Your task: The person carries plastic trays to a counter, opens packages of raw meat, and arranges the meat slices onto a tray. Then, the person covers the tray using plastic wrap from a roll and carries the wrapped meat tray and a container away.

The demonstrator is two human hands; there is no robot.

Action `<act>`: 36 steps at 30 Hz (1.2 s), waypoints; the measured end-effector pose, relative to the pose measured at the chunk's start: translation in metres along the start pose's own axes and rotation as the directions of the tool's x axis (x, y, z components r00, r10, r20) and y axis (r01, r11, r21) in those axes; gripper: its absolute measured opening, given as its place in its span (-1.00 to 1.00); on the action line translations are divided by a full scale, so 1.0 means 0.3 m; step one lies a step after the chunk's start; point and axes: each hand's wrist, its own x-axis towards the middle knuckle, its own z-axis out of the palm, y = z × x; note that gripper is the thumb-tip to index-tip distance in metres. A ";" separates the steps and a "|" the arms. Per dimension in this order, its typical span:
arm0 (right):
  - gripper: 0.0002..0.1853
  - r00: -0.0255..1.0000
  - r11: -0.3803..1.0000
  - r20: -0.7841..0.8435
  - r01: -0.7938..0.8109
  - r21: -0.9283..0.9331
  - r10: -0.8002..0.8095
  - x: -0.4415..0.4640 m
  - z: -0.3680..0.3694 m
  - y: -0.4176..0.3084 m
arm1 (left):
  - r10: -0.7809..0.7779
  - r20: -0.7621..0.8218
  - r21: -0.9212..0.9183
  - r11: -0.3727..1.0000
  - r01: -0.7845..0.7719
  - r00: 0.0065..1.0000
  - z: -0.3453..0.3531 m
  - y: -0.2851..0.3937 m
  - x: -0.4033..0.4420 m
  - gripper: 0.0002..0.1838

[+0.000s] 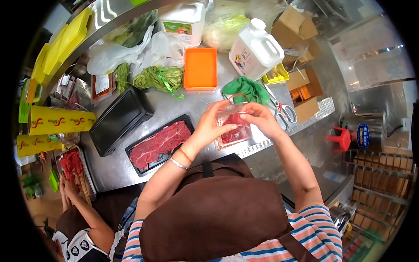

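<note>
A clear plastic pack of red meat (232,136) is between my two hands, near the table's front edge. My left hand (212,121) grips the pack's left side, with the thumb across its front. At the upper right, my right hand (260,120) has its thumb and fingers pinched on the plastic. What lies under the fingertips is partly hidden. Just left of my left forearm, a slab of raw red meat (159,144) lies flat in a black tray (131,153). A green cloth (248,91) is bunched right behind my hands. Scissors (286,114) lie beside it.
An orange tray (200,69), bundled green vegetables (152,78) and white jugs (256,50) stand farther back. Black trays (118,120) and yellow film rolls (61,120) are on the left. A co-worker's hands (69,187) are by a metal tray of skewered meat (72,163).
</note>
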 end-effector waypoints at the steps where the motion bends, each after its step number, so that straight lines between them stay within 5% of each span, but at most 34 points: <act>1: -0.93 0.999 1.000 0.040 -0.021 0.003 0.021 0.006 0.007 -0.003 | -0.012 0.141 -0.053 0.998 0.020 0.990 -0.004 -0.017 0.025 -0.69; 4: -0.93 0.999 1.000 0.038 0.002 -0.019 -0.002 0.024 0.008 0.029 | -0.033 0.339 -0.098 0.993 0.070 0.940 0.013 -0.107 0.042 -0.76; 6: -0.89 0.999 0.999 0.029 -0.045 0.012 0.045 0.021 -0.003 0.027 | -0.148 0.317 -0.501 0.813 0.298 0.937 0.031 -0.129 0.031 -0.82; 10: -0.77 0.988 0.997 0.130 -0.081 0.003 0.080 0.017 -0.031 0.090 | -0.184 0.204 -0.538 0.799 0.268 0.961 0.043 -0.159 0.017 -0.83; 14: -0.84 0.940 0.934 0.161 -0.255 -0.252 0.300 0.001 -0.047 0.109 | -0.236 0.220 -0.477 0.821 0.315 0.947 0.035 -0.200 0.010 -0.85; 16: -0.87 0.995 0.989 0.008 -0.097 0.116 0.096 -0.009 -0.041 0.134 | -0.237 0.178 -0.451 0.843 0.294 0.955 0.038 -0.205 -0.002 -0.85; 19: -0.88 0.986 0.922 -0.147 -0.021 0.386 0.084 0.006 0.008 0.161 | -0.363 0.167 -0.515 0.761 0.395 0.917 0.052 -0.185 -0.020 -0.87; 21: -0.89 0.979 0.915 -0.186 -0.001 0.404 0.083 0.018 0.027 0.163 | -0.513 0.186 -0.701 0.529 0.479 0.838 0.075 -0.137 -0.023 -0.85; 24: -0.89 0.966 0.908 -0.241 0.016 0.419 0.094 0.024 0.049 0.142 | -0.486 0.301 -0.723 0.445 0.529 0.820 0.056 -0.060 -0.013 -0.81; 27: -0.89 0.987 0.949 -0.143 -0.029 0.313 0.077 0.024 0.048 0.128 | -0.407 0.451 -0.542 0.583 0.605 0.795 0.048 -0.097 -0.010 -0.82; 30: -0.89 0.988 0.975 -0.152 0.014 0.220 0.020 0.031 0.037 0.129 | -0.432 0.464 -0.540 0.554 0.634 0.773 0.045 -0.173 -0.006 -0.83; 34: -0.87 0.979 0.870 -0.193 0.033 0.492 0.072 0.025 0.085 0.103 | -0.385 0.365 -0.734 0.440 0.517 0.847 0.052 -0.131 -0.013 -0.85; 36: -0.86 0.974 0.820 -0.211 0.055 0.570 0.080 0.027 0.121 0.096 | -0.365 0.339 -0.654 0.570 0.497 0.867 0.034 -0.131 -0.020 -0.86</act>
